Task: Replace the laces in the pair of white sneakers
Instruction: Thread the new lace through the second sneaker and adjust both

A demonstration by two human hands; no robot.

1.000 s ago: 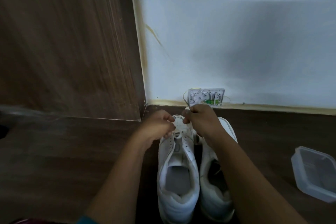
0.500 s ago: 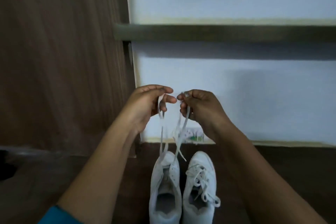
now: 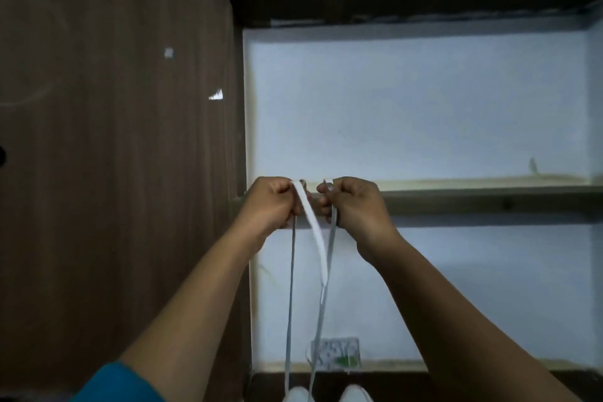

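While you hold your arms up high, your left hand [image 3: 270, 202] and your right hand [image 3: 354, 202] are both curled tight, and each one grips an end of the white lace [image 3: 315, 225]. Your hands are near each other, in front of the edge of a shelf [image 3: 489, 196] on the wall. From your fingers the lace hangs down in long, thin strands to the sneaker on your left [image 3: 295, 395], down on the dark floor [image 3: 408, 383]. The other sneaker [image 3: 355, 395] sits just beside it, and only the white toes of both peek in at the bottom. A wall socket [image 3: 336, 357] sits low on the wall behind the strands. It looks like you are pulling the two ends up to make them the same length, so the lace seems to be through only the lowest holes so far. I think you are near the start with this shoe: the lace has to go criss-cross through the holes above and then be tied. The holes are hidden, so I cannot be sure. I also cannot tell if the other sneaker is done.
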